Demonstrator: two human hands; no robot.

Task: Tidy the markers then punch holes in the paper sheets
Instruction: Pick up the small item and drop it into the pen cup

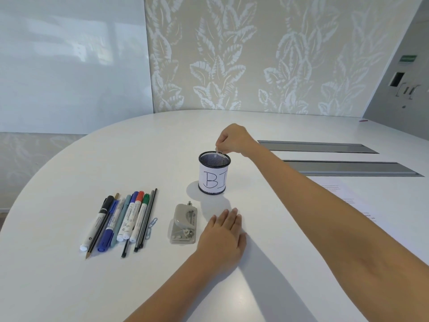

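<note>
- Head view: I am looking down at a white oval counter (92, 287) with a leaf-patterned wall behind it.
- The markers (125, 219) are lying side by side to my left, mixed with pens and pencils, caps pointing away from me; a blue paper clip (152, 224) is lying just beside them.
- I am judging the markers to be light, stiff plastic barrels, smooth and a little slippery, prone to rolling; taking each one around the middle of the barrel looks safest.
- A black mesh cup (214, 173) with a white paper label is standing upright beyond the markers, near the counter's middle; it looks light and easy to tip.
- My right hand (232, 140) is reaching out over the far rim of the cup, wrist high, fingers curled downward and pinching something small and pale at the rim; I cannot tell what it is.
- My left hand (224, 231) is resting flat on the counter, fingers straight and close together, holding nothing.
- A grey hole punch (184, 225) is sitting just beside my left hand, between it and the markers; it looks like heavy, rigid metal, best gripped around its body.
- The paper sheets (343, 201) are lying flat at my right, partly under my right forearm; they are thin and floppy, best lifted by an edge.
</note>
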